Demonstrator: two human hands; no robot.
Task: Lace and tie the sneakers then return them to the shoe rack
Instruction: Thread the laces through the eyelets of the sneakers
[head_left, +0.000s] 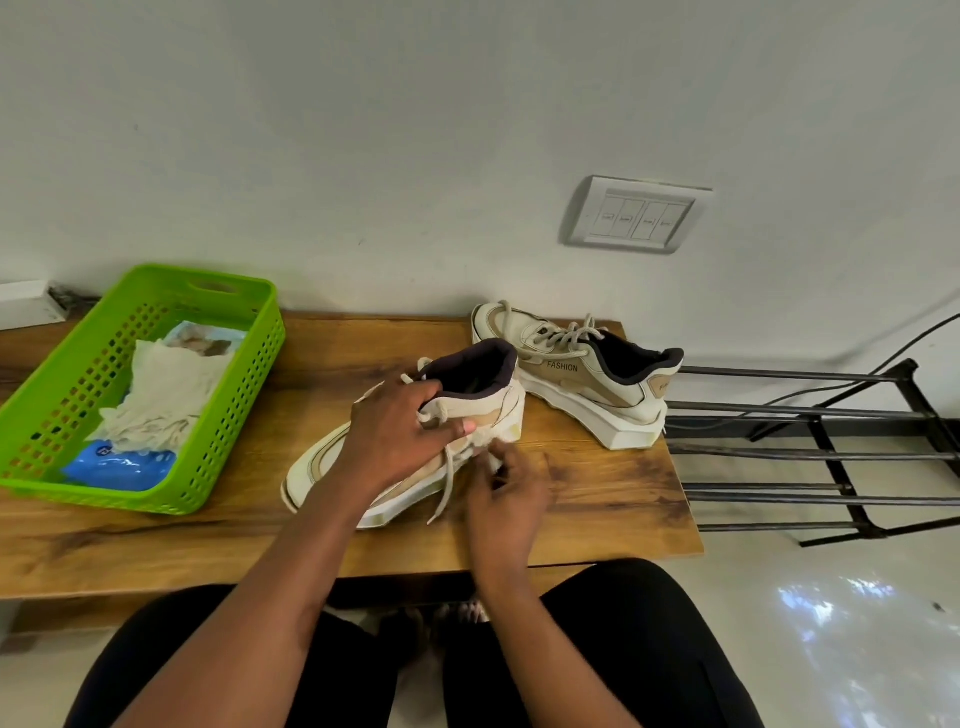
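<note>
A cream and tan sneaker (480, 387) lies tilted on the wooden table (613, 499), its toe toward the left. My left hand (400, 431) lies over its middle, thumb pressing a lace against its side. My right hand (506, 499), blurred, is just below the heel end and pinches a white lace (447, 488) that hangs loose over the sole. The second sneaker (582, 371), marked FASHION, stands laced at the back right of the table, untouched.
A green plastic basket (228, 415) with cloths and a blue packet stands at the table's left. The black metal shoe rack (821, 457) stands to the right of the table. A switch plate (634, 215) is on the wall behind.
</note>
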